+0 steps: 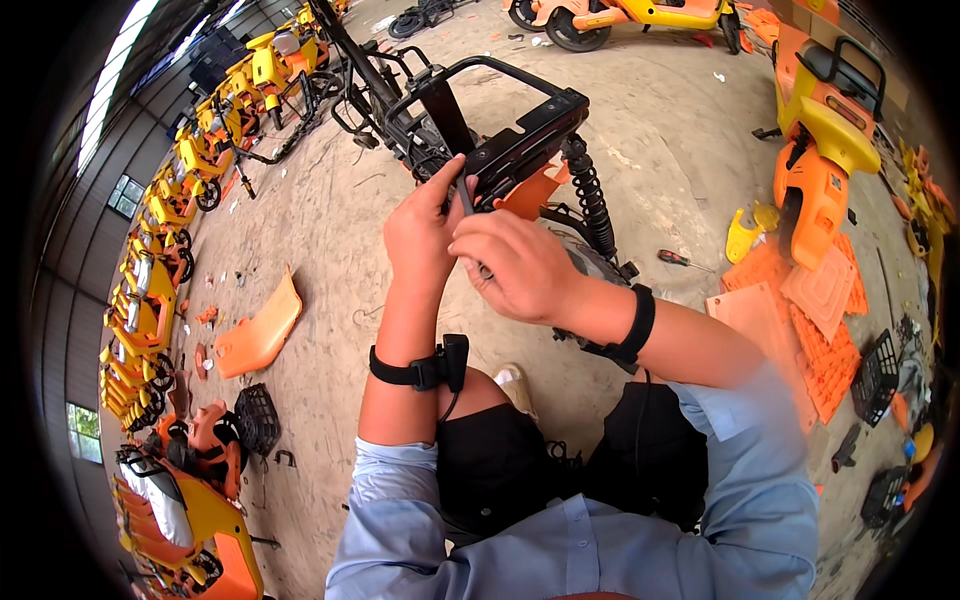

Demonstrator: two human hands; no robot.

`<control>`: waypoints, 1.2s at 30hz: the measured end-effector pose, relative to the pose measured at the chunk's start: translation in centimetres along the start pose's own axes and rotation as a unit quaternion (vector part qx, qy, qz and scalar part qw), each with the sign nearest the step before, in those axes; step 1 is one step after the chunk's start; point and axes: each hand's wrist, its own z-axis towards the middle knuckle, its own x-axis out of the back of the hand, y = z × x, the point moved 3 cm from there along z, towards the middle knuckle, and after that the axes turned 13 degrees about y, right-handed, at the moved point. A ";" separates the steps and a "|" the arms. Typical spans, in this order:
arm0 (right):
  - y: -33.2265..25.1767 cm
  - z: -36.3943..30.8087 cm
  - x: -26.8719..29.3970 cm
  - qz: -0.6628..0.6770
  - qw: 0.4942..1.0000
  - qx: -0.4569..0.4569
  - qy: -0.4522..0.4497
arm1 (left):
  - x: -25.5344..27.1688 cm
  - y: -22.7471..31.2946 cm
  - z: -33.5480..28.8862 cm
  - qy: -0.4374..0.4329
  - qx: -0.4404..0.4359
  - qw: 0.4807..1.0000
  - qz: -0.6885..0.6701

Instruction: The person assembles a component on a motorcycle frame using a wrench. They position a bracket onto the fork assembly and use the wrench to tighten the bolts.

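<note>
In front of me stands a stripped scooter with a black metal frame (525, 150) at its rear end. Beneath that frame show an orange plastic part (535, 190) and a black coil-spring shock absorber (592, 200). My left hand (420, 230) is closed at the frame's near left corner, its forefinger and thumb around a thin dark-grey bar (466, 195). Curled fingers of my right hand (515, 265) sit just beside it, close under the frame. A small dark round end peeks out below those fingers; the rest of what they grip is hidden.
A screwdriver (680, 259) lies on the concrete right of the scooter. Orange panels (765, 310) are piled farther right, near a yellow-orange scooter body (815, 190). One curved orange panel (262, 325) lies at left. Yellow scooters (150, 300) line the left wall.
</note>
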 end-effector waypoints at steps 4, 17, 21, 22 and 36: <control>-1.5 -0.2 -1.3 -0.017 0.997 -0.013 -0.068 | -0.4 -0.1 -0.1 0.036 -0.009 0.998 -0.060; 5.2 3.6 3.7 0.297 0.885 -0.351 0.077 | 0.0 0.1 -0.2 0.040 -0.001 0.999 -0.018; 7.9 4.0 4.5 0.340 0.818 -0.456 0.080 | -0.1 0.4 -0.1 0.047 -0.009 0.999 -0.010; 8.4 3.9 4.6 0.345 0.803 -0.478 0.086 | 0.0 0.5 -0.1 0.045 -0.010 0.999 -0.005; -1.1 -2.1 -1.4 -0.039 0.995 -0.005 -0.095 | -0.4 0.5 0.0 0.012 -0.039 0.998 0.041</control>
